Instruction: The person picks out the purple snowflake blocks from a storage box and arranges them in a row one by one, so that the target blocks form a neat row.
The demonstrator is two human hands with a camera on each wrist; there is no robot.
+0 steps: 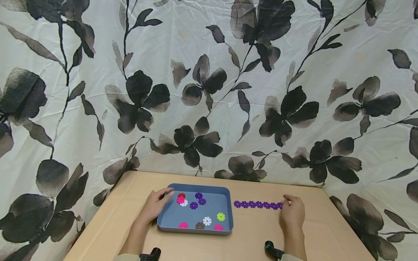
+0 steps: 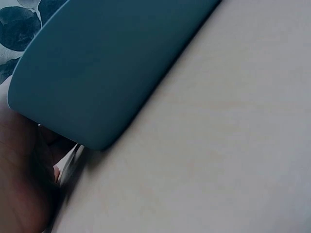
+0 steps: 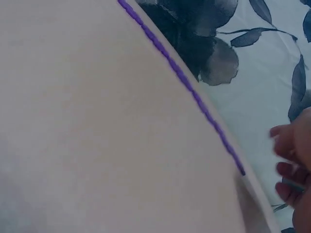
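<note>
My left hand [image 1: 155,204] holds the blue tray [image 1: 163,229] by its left side near the far corner, the thumb over the rim. In the left wrist view the hand [image 2: 19,179] curls beside the tray's outer wall [image 2: 97,73]. On the table right of the tray lies a straight row of joined purple snowflake discs [image 1: 258,204]. Close to the row's right end is my right hand [image 1: 292,212]. The right wrist view shows that hand [image 3: 296,160] with loosely bent fingers, apart from the purple row [image 3: 184,80] and holding nothing.
Inside the tray lie loose purple discs [image 1: 193,205], white discs [image 1: 207,221], pink discs [image 1: 183,225], a red disc [image 1: 181,195], a lime disc [image 1: 221,216] and a brown disc [image 1: 200,226]. A flowered cloth [image 1: 241,152] hangs behind the wooden table [image 1: 254,239].
</note>
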